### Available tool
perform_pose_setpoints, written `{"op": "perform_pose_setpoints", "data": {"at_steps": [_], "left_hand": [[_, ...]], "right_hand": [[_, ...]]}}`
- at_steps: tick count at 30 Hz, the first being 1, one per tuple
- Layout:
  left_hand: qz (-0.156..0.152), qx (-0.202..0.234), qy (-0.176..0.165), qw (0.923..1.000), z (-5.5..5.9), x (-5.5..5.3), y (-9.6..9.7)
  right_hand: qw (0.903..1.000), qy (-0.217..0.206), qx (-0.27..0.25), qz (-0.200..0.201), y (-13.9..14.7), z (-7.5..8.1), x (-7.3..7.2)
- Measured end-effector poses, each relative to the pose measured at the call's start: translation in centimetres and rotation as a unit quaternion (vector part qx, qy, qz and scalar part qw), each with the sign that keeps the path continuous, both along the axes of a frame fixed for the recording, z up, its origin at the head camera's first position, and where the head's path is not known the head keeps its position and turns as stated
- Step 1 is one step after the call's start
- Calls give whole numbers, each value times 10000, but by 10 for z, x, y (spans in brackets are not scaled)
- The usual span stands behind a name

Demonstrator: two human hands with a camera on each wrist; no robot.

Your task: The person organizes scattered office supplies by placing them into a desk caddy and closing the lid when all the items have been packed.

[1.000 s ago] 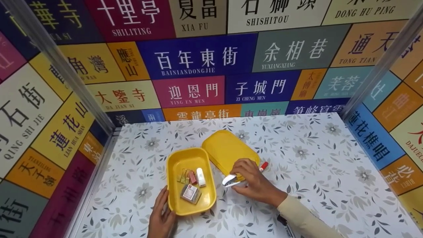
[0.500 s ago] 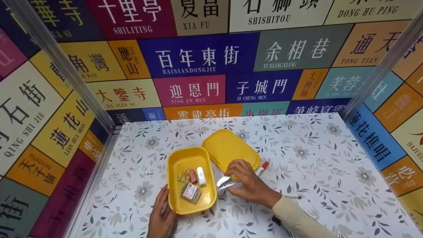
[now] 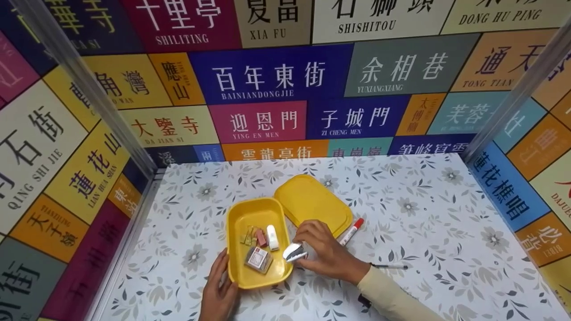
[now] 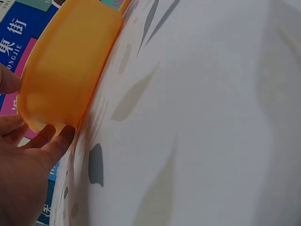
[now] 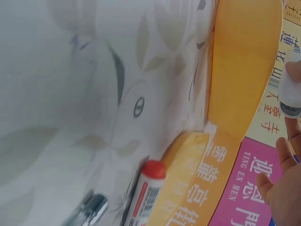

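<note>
My left hand (image 3: 218, 285) holds the near left corner of a yellow plastic box (image 3: 234, 214). In the left wrist view its fingers (image 4: 61, 141) press the outside of the box wall. Inside lie a white oblong item (image 3: 272, 236), a reddish block (image 3: 260, 238), gold wire clips (image 3: 248, 235) and a small clear case with a white-and-red label (image 3: 258, 258). My right hand (image 3: 328, 252) pinches a small white stapler (image 3: 294, 252) with a dark middle, its front end overlapping the box's right rim. In the right wrist view only the stapler's white body (image 5: 290, 89) and dark end show.
A yellow lid (image 3: 312, 200) lies behind and right of the box. Beside it is a white marker with a red cap (image 3: 357, 224). A black pen (image 3: 392, 267) lies by the right wrist, and a black object (image 3: 364, 301) shows under the right sleeve.
My right hand has carried the stapler left from over the lid's near edge to the box's right rim, uncovering more of the marker and pen. The left hand stays on the box.
</note>
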State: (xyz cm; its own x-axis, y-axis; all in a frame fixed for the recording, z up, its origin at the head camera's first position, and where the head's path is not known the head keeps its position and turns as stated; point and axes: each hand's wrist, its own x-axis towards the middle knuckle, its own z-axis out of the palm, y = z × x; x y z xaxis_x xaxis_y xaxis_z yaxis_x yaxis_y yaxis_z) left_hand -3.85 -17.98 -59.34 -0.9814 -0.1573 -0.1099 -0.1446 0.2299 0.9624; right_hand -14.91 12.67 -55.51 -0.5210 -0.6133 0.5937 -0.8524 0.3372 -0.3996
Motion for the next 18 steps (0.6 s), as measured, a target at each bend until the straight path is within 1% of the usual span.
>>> {"op": "perform_pose_setpoints", "data": {"at_steps": [3,8,11,14,18], "left_hand": [[-28,-3,57,10000,-1,0,0],[-15,93,324,9994,-2,2,-1],[-21,128,365,9992,-2,1,-2],[-60,137,373,9992,-2,1,-2],[-110,137,544,9984,-3,2,-2]], "right_hand": [[10000,-27,51,27,-5,-1,2],[9997,180,-1,151,-13,-3,3],[9994,269,-21,206,-18,-5,4],[9993,278,2,244,-21,-5,5],[9993,239,48,278,-25,-5,6]]}}
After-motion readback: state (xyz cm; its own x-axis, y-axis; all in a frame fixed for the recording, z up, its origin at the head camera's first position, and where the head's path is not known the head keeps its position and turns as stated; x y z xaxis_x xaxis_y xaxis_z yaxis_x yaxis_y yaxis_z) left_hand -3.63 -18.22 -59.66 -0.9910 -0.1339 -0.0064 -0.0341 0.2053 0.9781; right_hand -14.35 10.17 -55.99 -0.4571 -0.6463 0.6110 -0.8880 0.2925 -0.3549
